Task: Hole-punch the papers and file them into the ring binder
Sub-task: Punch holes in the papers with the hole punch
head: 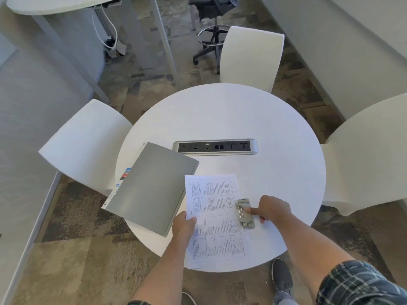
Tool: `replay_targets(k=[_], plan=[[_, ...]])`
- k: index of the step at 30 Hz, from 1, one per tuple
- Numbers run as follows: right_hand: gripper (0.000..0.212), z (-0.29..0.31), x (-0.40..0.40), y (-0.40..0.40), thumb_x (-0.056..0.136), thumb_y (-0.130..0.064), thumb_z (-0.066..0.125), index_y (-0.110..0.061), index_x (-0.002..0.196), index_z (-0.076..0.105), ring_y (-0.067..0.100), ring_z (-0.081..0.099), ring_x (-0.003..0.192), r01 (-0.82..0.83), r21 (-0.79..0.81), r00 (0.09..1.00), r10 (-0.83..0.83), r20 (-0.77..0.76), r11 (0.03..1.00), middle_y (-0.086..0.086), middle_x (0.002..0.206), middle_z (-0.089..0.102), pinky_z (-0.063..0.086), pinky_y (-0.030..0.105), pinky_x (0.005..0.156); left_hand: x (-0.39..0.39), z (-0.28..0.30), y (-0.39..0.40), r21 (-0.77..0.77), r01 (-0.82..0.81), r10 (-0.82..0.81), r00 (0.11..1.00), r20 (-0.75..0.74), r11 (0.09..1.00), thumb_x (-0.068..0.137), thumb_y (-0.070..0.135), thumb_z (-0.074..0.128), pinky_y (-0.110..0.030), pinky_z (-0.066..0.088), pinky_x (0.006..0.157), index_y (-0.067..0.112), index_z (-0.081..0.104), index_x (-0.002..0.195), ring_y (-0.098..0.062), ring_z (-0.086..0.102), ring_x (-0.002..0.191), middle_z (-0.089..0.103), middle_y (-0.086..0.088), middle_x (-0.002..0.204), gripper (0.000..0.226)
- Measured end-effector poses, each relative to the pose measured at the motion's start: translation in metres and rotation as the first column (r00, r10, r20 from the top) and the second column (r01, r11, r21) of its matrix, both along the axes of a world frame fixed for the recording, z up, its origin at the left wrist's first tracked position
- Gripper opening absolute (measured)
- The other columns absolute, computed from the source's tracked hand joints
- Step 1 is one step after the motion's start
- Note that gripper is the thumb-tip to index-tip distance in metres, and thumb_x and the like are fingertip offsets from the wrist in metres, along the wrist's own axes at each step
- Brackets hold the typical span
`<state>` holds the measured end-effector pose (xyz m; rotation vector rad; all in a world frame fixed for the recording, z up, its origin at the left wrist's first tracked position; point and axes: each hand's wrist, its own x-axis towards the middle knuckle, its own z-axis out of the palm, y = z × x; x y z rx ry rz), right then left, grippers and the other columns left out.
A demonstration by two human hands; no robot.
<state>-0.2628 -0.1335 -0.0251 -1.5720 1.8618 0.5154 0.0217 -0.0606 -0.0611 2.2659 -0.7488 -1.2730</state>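
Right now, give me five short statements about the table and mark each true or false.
1. The binder lies closed on the table. True.
2. The hole punch sits on the papers' left edge. False: it sits on their right edge.
3. The left hand holds the papers at their left edge. True.
4. The right hand rests on the binder. False: it is on the hole punch.
5. The power strip lies beyond the papers, near the table's middle. True.
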Motion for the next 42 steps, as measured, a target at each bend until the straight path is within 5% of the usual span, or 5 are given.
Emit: replay_targets(k=[8, 18, 26, 34, 42], plan=[[0.060, -0.004, -0.007, 0.007, 0.069, -0.082, 0.067, -0.022, 0.067, 0.061, 0.010, 0.066, 0.062, 0.168, -0.075, 0.963, -0.148, 0.227, 0.983, -0.008, 0.068, 0.074, 0.047, 0.026, 0.063, 0.003, 0.003, -0.005, 0.001, 0.028, -0.028, 0.999, -0.027, 1.000, 0.093, 0.013, 0.060, -0.034, 0.056, 0.074, 0.015, 0.068, 0.094, -0.019, 0.068, 0.083, 0.072, -0.001, 0.094, 0.008], [0.045, -0.021, -0.007, 0.018, 0.081, -0.050, 0.078, -0.007, 0.072, 0.067, 0.014, 0.053, 0.052, 0.380, -0.014, 0.808, -0.325, 0.491, 0.925, 0.001, 0.068, 0.075, 0.044, 0.030, 0.060, 0.004, 0.000, -0.004, -0.009, 0.026, -0.026, 0.999, -0.022, 1.000, 0.092, 0.013, 0.063, -0.039, 0.058, 0.078, 0.015, 0.068, 0.093, -0.022, 0.069, 0.083, 0.072, -0.002, 0.093, 0.006], [0.045, -0.016, -0.044, 0.014, 0.085, -0.048, 0.075, -0.003, 0.085, 0.072, 0.014, 0.053, 0.050, 0.440, -0.034, 0.815, -0.384, 0.434, 0.897, -0.001, 0.074, 0.078, 0.044, 0.028, 0.059, 0.001, 0.003, -0.003, -0.031, 0.022, -0.022, 1.000, -0.018, 0.999, 0.091, 0.009, 0.062, -0.029, 0.050, 0.067, 0.018, 0.066, 0.085, -0.022, 0.064, 0.076, 0.071, -0.003, 0.088, 0.012], [0.039, -0.011, -0.050, 0.013, 0.087, -0.048, 0.073, -0.015, 0.067, 0.068, 0.015, 0.057, 0.052, 0.453, -0.094, 0.853, -0.400, 0.336, 0.886, -0.006, 0.060, 0.068, 0.045, 0.029, 0.061, 0.002, 0.004, -0.002, -0.022, 0.026, -0.027, 0.999, -0.038, 0.999, 0.091, 0.010, 0.061, -0.036, 0.056, 0.074, 0.017, 0.068, 0.092, -0.025, 0.069, 0.084, 0.072, -0.004, 0.093, 0.010], [0.030, 0.006, -0.030, 0.034, 0.090, -0.048, 0.069, -0.028, 0.107, 0.055, 0.016, 0.064, 0.083, 0.400, -0.378, 0.907, -0.301, 0.294, 0.835, -0.009, 0.097, 0.062, 0.043, 0.031, 0.067, 0.003, 0.007, -0.004, -0.042, -0.001, -0.003, 0.995, -0.100, 0.999, 0.092, 0.006, 0.060, -0.026, 0.050, 0.066, 0.014, 0.068, 0.095, -0.018, 0.064, 0.079, 0.072, -0.004, 0.095, 0.011]])
